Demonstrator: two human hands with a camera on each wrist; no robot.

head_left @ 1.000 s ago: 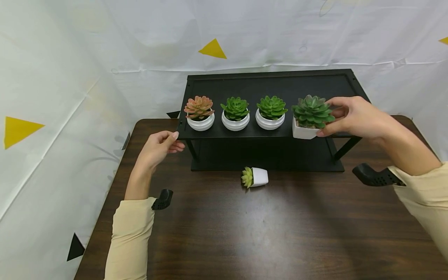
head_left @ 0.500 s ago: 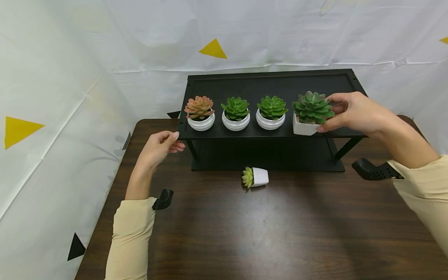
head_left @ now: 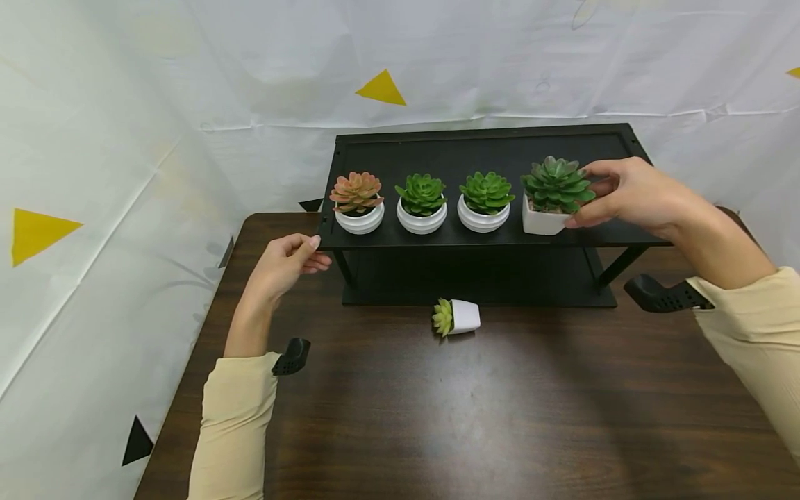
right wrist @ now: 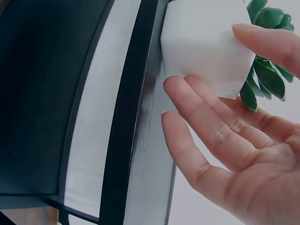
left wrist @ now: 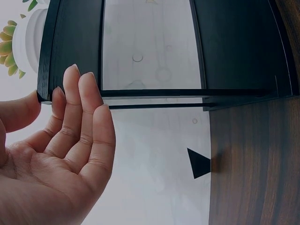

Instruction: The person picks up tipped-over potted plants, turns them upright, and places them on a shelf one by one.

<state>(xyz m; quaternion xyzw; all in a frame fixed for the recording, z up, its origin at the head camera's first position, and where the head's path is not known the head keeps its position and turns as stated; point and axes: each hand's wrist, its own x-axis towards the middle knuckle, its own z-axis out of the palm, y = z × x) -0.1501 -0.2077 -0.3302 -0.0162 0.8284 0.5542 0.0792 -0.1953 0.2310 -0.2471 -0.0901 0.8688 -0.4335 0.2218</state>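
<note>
My right hand (head_left: 631, 196) holds a dark green potted succulent (head_left: 558, 186) by its square white pot, thumb on the near side. In the right wrist view the pot (right wrist: 206, 44) is at the edge of the black shelf's top board. With thumb above and fingertips below, my left hand (head_left: 284, 267) pinches the front left corner of the black two-tier shelf (head_left: 462, 149). Along its top front stand an orange-pink succulent (head_left: 356, 201) and two green succulents, the left one (head_left: 421, 203) and the right one (head_left: 485, 201), in round white pots.
A small yellow-green succulent in a white pot (head_left: 464, 317) lies on its side on the dark wooden table (head_left: 437, 417), in front of the shelf's lower board (head_left: 475, 278). A white sheet (head_left: 281, 69) with yellow and black triangles hangs behind and at the left.
My right hand has moved the dark green succulent slightly back, away from me, over the shelf's top. The left hand stays at the corner, and the other plants have not moved.
</note>
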